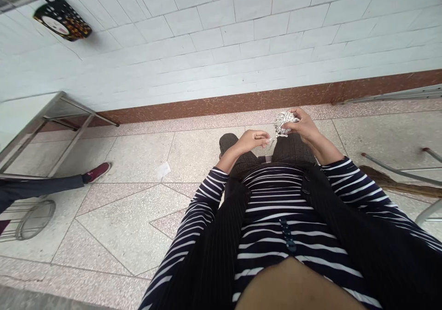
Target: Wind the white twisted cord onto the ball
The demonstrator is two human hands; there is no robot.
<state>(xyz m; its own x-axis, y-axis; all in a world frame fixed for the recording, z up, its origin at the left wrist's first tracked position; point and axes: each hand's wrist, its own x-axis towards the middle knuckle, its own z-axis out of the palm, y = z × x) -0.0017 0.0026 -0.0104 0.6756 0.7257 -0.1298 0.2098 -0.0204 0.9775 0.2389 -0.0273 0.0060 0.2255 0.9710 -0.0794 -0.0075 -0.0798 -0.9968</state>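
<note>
My right hand (304,125) is closed round the side of a round whitish bundle (282,122) of twisted, braided-looking strands, held above my right knee. My left hand (254,140) is just left of it, fingers curled and thumb pressed in. Between its fingertips is a small pale strip (271,141). Whether this strip joins the bundle I cannot tell. Both hands hang over my lap, above my dark trousers (293,150).
A metal-legged table (31,105) stands at the left, with another person's leg and red shoe (98,172) below it. A wire-frame stool (36,218) is nearby. White paper (163,170) lies on the floor. At right are metal chair legs (397,167). A patterned bag (62,19) hangs on the wall.
</note>
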